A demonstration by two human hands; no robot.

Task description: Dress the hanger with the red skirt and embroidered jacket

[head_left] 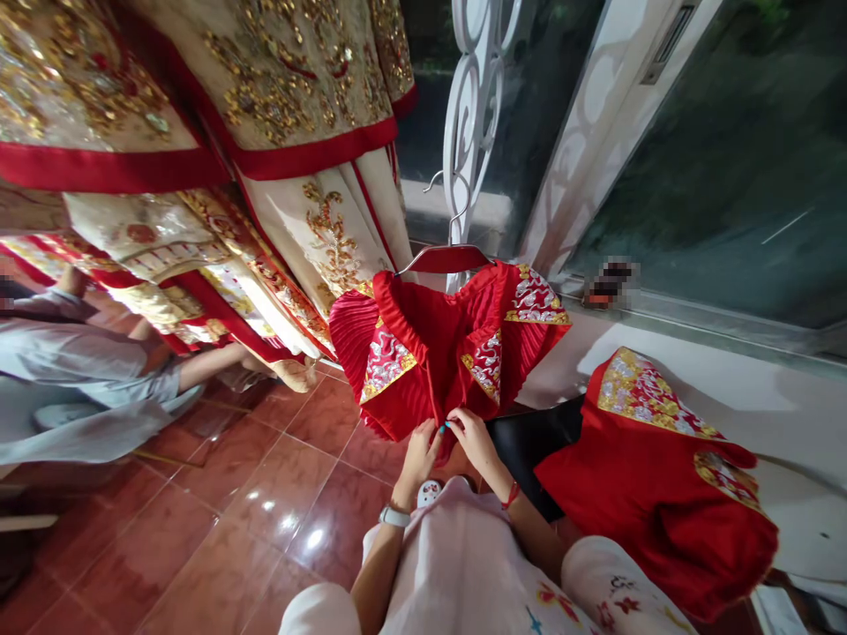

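A red pleated garment (437,331) with gold-and-silver embroidered panels hangs in front of me on a red-bodied hanger (446,258) with a metal hook. At its lower front, my left hand (422,450) pinches the red cloth near the centre. My right hand (471,438) pinches the cloth just beside it, so the fingertips of both hands almost meet. Whether they hold the edges or a thin tie there is too small to tell. To the right, a second red embroidered garment (635,459) lies draped over something black (535,441).
Long cream, gold and red costumes (297,97) hang on the left. Behind the hanger rises a white scrolled metal grille (467,115) beside dark window panes (734,176). A seated person's leg (215,363) shows at left, above red floor tiles (265,520).
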